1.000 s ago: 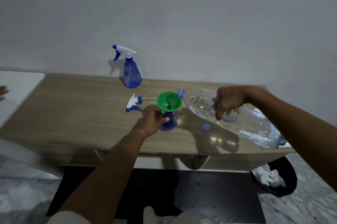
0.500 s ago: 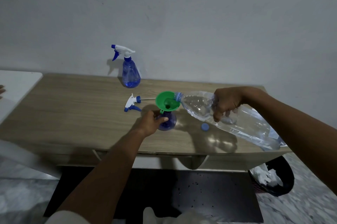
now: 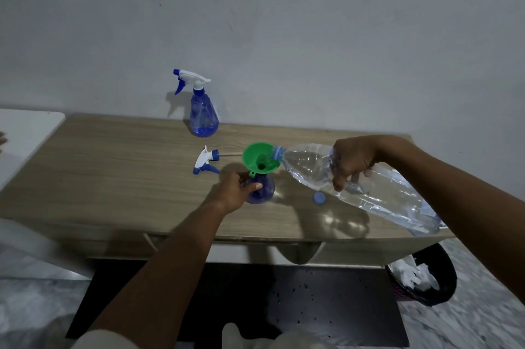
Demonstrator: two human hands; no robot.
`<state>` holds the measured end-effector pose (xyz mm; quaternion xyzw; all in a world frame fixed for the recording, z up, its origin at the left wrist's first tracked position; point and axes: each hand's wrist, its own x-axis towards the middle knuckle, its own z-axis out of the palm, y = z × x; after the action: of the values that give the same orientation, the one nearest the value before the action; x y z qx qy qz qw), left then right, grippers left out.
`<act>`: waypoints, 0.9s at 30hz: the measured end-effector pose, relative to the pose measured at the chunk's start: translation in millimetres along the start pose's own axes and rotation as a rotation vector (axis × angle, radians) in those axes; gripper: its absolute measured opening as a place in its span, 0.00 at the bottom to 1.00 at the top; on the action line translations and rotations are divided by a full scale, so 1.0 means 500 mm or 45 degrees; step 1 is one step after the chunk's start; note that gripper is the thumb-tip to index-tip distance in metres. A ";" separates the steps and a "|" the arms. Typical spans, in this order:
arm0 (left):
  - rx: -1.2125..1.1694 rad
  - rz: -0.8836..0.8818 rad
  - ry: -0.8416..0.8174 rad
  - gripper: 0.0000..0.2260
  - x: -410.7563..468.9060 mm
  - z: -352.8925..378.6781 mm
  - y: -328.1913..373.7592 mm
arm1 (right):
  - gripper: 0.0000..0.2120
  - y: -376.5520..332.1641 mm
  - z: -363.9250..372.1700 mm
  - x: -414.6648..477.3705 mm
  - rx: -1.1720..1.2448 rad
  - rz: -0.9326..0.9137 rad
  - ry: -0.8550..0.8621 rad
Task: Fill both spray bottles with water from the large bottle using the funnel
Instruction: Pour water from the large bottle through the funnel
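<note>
Near spray bottle [image 3: 267, 192] half behind the left hand [image 3: 234, 193], water level unclear; possibly fingertips [image 3: 2, 138], mostly beyond the left edge.

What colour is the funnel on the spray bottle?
Green funnel, seen in the head view.

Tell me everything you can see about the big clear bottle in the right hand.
The large bottle is clear, thin, crinkled plastic, with a blue ring at its neck and no cap on. It is tipped far over and held above the table, with its base toward the right edge and its mouth pointing left over the rim of the green funnel. Whether they touch cannot be told. The right hand grips it around the upper body. Water glints inside, but no stream can be made out.
</note>
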<state>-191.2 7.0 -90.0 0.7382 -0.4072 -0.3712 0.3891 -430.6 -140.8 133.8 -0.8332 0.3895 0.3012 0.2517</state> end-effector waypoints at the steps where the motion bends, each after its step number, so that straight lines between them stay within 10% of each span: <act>1: 0.002 -0.001 -0.008 0.25 0.001 0.000 -0.002 | 0.08 0.000 0.000 0.000 0.000 -0.001 0.002; 27: 0.092 -0.035 0.025 0.18 -0.007 0.001 0.011 | 0.08 0.001 -0.003 0.001 -0.013 0.031 -0.024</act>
<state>-194.5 8.0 -84.6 0.7609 -0.4063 -0.3543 0.3612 -430.5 -142.3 134.3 -0.8268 0.3956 0.3143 0.2473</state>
